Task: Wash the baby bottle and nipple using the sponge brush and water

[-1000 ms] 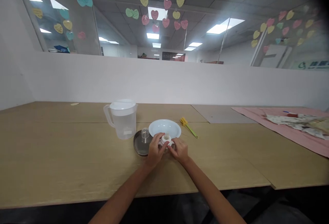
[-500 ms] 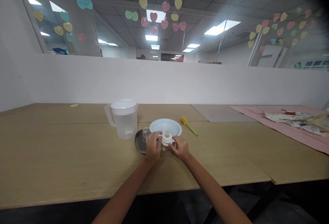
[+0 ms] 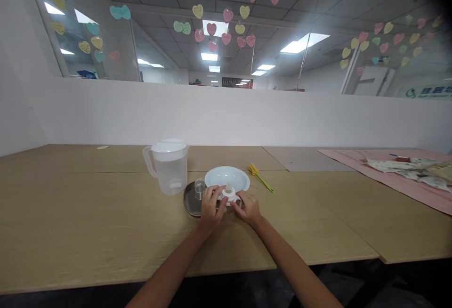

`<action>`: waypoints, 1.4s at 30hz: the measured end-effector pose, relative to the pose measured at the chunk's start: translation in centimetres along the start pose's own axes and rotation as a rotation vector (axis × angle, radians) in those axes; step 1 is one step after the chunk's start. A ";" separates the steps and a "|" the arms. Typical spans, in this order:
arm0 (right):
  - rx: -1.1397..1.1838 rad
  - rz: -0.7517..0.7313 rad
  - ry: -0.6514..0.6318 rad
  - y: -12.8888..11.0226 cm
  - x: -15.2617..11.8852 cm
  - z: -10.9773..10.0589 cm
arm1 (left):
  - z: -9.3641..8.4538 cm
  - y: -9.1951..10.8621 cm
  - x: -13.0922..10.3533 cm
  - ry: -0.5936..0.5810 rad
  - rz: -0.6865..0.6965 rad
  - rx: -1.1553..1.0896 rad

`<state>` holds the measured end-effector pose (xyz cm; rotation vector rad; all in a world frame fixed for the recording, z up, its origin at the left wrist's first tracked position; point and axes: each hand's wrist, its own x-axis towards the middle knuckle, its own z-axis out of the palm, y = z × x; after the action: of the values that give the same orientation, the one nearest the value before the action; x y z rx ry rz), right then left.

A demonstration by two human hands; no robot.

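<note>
A baby bottle [image 3: 229, 194] with a white collar, side handles and a pale nipple on top stands upright between my hands, in front of a white bowl [image 3: 227, 173]. My left hand [image 3: 212, 206] is closed on its left side, with the thumb at the collar. Gripping the handle on the right is my right hand [image 3: 248, 207]. Fingers hide most of the bottle's lower body. Just left of my left hand, a clear cap [image 3: 199, 185] rests on a dark round tray [image 3: 189, 203].
A clear lidded pitcher [image 3: 172, 169] holding liquid stands behind and left of the tray. Right of the bowl lies a yellow-headed brush with a green handle [image 3: 262, 179]. A pink cloth [image 3: 353, 161] with papers covers the table's far right. A white wall [image 3: 212, 115] rises behind.
My left thumb and fingers have shifted onto the bottle's collar. My right hand keeps its hold on the handle. The camera view has tilted slightly.
</note>
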<state>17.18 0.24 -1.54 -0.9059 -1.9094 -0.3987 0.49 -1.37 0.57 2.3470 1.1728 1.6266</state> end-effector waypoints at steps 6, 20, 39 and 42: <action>0.033 0.028 -0.010 0.0 -0.1 0.0 | -0.1 -0.1 0.1 -0.042 0.019 -0.094; 0.040 0.071 -0.017 0.3 -0.4 0.3 | 0.0 -0.1 0.1 -0.071 -0.036 -0.109; 0.025 0.135 -0.076 0.4 -0.6 0.1 | 0.5 -0.8 0.4 -0.069 -0.007 -0.165; 0.031 0.142 -0.114 0.4 -0.5 0.2 | 0.5 -0.8 0.6 -0.048 -0.035 -0.195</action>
<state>17.53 0.38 -2.12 -1.0556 -1.9340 -0.2363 0.58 -0.26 0.50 2.2198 0.9911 1.5858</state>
